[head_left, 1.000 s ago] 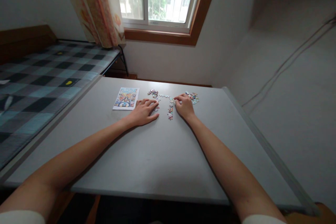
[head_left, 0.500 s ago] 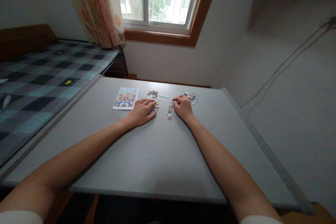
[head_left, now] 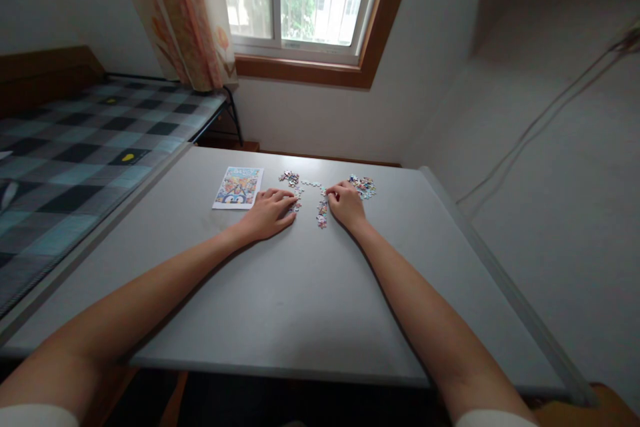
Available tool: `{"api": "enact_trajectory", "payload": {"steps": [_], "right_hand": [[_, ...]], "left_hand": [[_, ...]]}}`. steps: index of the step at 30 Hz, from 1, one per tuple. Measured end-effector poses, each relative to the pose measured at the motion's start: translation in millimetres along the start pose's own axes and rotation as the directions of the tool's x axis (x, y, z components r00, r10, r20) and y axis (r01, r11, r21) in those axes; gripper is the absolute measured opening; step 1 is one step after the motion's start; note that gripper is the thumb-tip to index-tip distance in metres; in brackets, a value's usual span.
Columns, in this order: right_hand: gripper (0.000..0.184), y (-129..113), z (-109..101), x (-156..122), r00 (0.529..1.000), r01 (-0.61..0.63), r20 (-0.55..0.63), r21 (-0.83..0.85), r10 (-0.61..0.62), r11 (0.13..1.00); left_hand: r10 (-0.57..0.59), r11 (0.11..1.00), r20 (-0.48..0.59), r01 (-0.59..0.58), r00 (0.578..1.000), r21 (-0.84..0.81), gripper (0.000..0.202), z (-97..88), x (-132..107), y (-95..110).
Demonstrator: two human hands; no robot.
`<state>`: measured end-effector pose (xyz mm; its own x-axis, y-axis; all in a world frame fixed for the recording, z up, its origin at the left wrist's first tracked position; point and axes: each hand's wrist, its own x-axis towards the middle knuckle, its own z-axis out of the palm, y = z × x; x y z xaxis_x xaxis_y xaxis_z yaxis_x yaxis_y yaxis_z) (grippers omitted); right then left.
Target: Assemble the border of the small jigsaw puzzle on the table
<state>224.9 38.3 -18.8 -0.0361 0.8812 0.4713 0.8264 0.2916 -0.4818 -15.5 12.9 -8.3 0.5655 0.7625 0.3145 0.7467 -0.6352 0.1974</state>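
A partly joined jigsaw puzzle lies at the far middle of the table, its top strip (head_left: 312, 184) linking to a right-hand strip (head_left: 322, 213). My left hand (head_left: 273, 215) rests flat beside the left side of the puzzle, fingers apart and touching its edge, covering part of it. At the upper end of the right-hand strip, my right hand (head_left: 346, 205) is closed in a pinch on a small puzzle piece, mostly hidden by the fingertips. Loose puzzle pieces (head_left: 364, 187) lie beyond the right hand, with a smaller heap (head_left: 289, 178) beyond the left.
A printed picture sheet (head_left: 238, 187) lies left of my left hand. The grey table (head_left: 300, 300) fills the foreground. A bed with a checked cover (head_left: 145, 127) stands at the left. A wall and window (head_left: 300, 0) are behind, and a cable (head_left: 530, 133) hangs at right.
The whole view has shifted very slightly. Both hands keep practically the same places at the puzzle, and no piece has visibly moved.
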Motion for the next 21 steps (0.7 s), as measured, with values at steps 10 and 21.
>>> {"api": "enact_trajectory", "payload": {"steps": [10, 21], "right_hand": [[0.023, -2.6, -2.4, -0.1, 0.999, -0.028, 0.032, -0.006, 0.028, 1.0], [0.024, -5.7, -4.8, 0.4, 0.995, -0.049, 0.082, -0.046, 0.053, 0.998]], "left_hand": [[-0.009, 1.0, 0.02, 0.009, 1.0, 0.0, 0.04, -0.1, 0.4, -0.4], [0.006, 1.0, -0.003, -0.006, 1.0, -0.011, 0.038, 1.6, 0.6, -2.0]]}}
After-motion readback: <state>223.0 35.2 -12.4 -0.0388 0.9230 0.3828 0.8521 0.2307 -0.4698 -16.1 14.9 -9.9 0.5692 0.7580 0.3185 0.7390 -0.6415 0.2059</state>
